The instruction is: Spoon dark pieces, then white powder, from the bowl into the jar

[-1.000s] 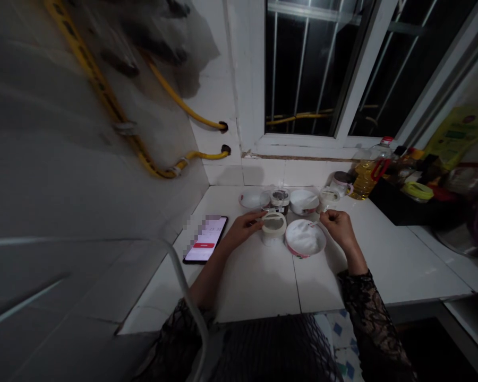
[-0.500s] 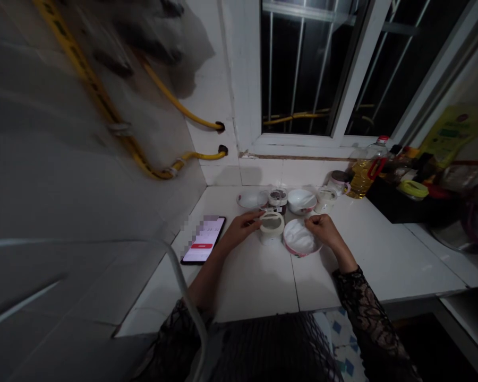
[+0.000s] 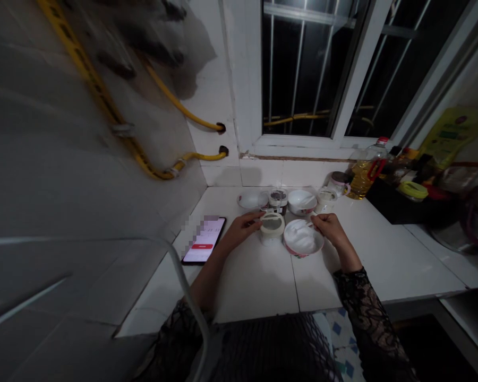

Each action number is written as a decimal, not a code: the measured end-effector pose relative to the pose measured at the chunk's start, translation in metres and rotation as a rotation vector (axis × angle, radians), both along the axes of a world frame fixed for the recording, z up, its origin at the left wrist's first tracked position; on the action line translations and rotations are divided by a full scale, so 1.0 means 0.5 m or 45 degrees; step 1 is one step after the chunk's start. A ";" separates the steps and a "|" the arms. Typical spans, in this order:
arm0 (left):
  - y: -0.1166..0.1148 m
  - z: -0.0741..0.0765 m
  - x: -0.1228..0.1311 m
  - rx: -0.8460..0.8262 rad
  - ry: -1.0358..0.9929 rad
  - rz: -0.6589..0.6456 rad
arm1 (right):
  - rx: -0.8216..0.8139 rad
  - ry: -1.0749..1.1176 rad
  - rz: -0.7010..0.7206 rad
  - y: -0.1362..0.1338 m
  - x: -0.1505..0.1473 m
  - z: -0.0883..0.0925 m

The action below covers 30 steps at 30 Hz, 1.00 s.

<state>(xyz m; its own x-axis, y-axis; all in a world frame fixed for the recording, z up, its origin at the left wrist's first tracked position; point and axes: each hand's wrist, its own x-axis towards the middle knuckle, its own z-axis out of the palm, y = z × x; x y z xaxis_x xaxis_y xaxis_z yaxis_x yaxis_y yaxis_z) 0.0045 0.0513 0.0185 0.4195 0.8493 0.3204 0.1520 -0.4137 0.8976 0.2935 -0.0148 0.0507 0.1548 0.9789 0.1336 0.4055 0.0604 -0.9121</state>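
My left hand (image 3: pixel 244 229) grips the left side of a small pale jar (image 3: pixel 271 237) at its rim. The jar stands upright on the counter and has a see-through top. To its right sits a white bowl (image 3: pixel 298 252) with a reddish pattern, holding a white powdery substance (image 3: pixel 302 240). My right hand (image 3: pixel 330 227) is closed on the handle of a small white spoon (image 3: pixel 309 224) at the bowl's right rim. The spoon slants toward the white substance, and its tip is hard to make out.
Behind stand a shallow dish (image 3: pixel 250 200), a dark-filled jar (image 3: pixel 278 200), a second bowl (image 3: pixel 301 204) and another pale jar (image 3: pixel 326 199). A phone (image 3: pixel 202 241) lies at left. An oil bottle (image 3: pixel 360 175) stands at right, and a pale cable (image 3: pixel 181 281) crosses the front left.
My right hand has shifted slightly right and back from the bowl's middle, and the spoon now shows. The white substance looks more heaped. My left hand stays at the jar.
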 end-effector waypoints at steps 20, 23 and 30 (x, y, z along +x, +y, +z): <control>0.002 -0.001 0.000 0.022 0.046 0.001 | 0.931 -0.820 0.157 -0.020 -0.133 0.035; 0.001 0.001 0.000 0.023 0.043 0.000 | 0.958 -0.951 0.250 -0.021 -0.134 0.031; 0.001 0.000 -0.001 0.021 0.028 -0.011 | 0.751 -0.472 -0.192 -0.024 -0.061 0.031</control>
<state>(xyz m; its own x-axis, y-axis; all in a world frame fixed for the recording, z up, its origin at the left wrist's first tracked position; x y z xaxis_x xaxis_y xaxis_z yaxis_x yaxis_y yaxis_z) 0.0039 0.0518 0.0184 0.4341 0.8404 0.3247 0.1682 -0.4296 0.8872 0.2631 -0.0267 0.0661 0.1250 0.6985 0.7046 0.7254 0.4201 -0.5452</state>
